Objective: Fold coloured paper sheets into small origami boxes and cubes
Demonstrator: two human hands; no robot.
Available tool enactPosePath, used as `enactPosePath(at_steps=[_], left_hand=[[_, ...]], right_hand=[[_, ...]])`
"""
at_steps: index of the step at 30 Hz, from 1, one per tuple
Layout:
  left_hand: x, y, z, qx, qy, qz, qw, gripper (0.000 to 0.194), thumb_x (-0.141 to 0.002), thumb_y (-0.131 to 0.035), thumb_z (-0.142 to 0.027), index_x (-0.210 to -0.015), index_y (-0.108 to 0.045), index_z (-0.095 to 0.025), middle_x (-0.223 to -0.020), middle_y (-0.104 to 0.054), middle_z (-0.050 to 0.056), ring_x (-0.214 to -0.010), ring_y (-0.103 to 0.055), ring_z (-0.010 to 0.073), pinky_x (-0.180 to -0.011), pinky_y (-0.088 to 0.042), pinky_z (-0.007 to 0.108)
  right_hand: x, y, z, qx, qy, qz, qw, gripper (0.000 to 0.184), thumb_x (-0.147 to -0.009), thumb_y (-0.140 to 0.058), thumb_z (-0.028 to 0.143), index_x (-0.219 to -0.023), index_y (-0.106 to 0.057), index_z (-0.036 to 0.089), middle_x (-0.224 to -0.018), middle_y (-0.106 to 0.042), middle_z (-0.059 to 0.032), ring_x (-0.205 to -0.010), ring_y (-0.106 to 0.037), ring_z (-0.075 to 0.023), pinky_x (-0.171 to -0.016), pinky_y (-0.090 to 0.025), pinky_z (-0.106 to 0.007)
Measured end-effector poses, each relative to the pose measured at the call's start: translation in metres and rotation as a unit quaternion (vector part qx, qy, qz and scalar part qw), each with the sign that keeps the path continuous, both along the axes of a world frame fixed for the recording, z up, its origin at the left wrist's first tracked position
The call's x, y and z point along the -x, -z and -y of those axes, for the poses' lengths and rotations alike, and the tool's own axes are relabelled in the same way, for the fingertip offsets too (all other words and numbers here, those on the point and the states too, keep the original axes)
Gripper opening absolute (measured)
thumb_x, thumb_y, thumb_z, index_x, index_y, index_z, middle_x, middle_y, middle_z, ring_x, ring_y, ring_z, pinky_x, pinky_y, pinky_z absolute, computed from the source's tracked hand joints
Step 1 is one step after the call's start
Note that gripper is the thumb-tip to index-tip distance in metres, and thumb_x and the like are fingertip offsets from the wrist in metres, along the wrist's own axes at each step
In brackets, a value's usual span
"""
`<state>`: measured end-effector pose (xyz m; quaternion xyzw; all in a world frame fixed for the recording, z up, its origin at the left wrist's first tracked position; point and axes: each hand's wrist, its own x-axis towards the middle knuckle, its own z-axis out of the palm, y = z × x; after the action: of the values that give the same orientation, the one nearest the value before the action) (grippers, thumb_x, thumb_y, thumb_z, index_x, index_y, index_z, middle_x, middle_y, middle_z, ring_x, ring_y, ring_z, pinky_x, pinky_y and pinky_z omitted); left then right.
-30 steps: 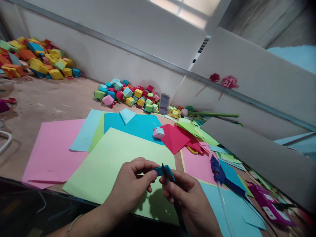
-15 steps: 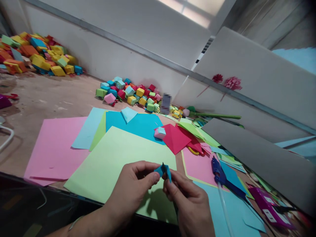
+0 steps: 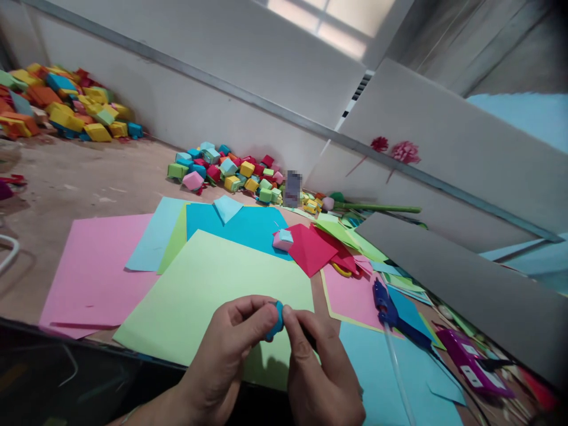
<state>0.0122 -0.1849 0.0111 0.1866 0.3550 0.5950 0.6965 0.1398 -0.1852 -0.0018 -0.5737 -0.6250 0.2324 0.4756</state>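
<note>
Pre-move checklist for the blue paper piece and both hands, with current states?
1. Blue paper piece in left hand: ok.
2. Right hand gripping it too: cannot tell; fingertips are at its edge.
3. Fold neat: cannot tell, fingers cover it.
4. Glue gun away from both hands: ok, lying off to the right.
5. Glue gun hot: cannot tell.
6. Tabletop clear of loose sheets: not ok, several overlap.

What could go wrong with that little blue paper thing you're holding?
The small folded blue paper piece is pinched between the left hand and the right hand, so a hard squeeze might crumple it. The dark blue glue gun lies on coloured paper to the right, with its cord attached; if it is hot, it could burn fingers or mark the sheets.
</note>
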Motion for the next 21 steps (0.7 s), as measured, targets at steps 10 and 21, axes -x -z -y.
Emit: enactPosePath(at_steps=[10,21], left_hand=[[-0.001,0.013,0.000,0.031,-0.050,-0.119,0.991,0.036,-0.061,-0.082,-0.042,-0.081,-0.065,-0.017,-0.070,-0.065,0.000,-0.062,-0.055,0.0133,-0.057,-0.041,0.023],[0.007,0.009,-0.006,-0.051,0.073,-0.063,0.994,0.052,-0.087,-0.052,-0.057,-0.116,-0.061,-0.015,-0.088,-0.068,0.009,-0.078,-0.061,0.0193,-0.073,-0.048,0.032]], right_hand=[[0.006,0.012,-0.001,-0.096,-0.101,0.065,0.988,0.022,-0.092,-0.054,0.024,-0.103,-0.073,0.027,-0.087,-0.067,-0.0082,-0.083,-0.064,-0.0218,-0.073,-0.053,-0.033],[-0.019,-0.023,-0.020,0.210,-0.218,-0.224,0.926,0.021,-0.085,-0.062,0.024,-0.100,-0.074,0.018,-0.079,-0.064,-0.0038,-0.061,-0.058,-0.0110,-0.051,-0.045,-0.021]])
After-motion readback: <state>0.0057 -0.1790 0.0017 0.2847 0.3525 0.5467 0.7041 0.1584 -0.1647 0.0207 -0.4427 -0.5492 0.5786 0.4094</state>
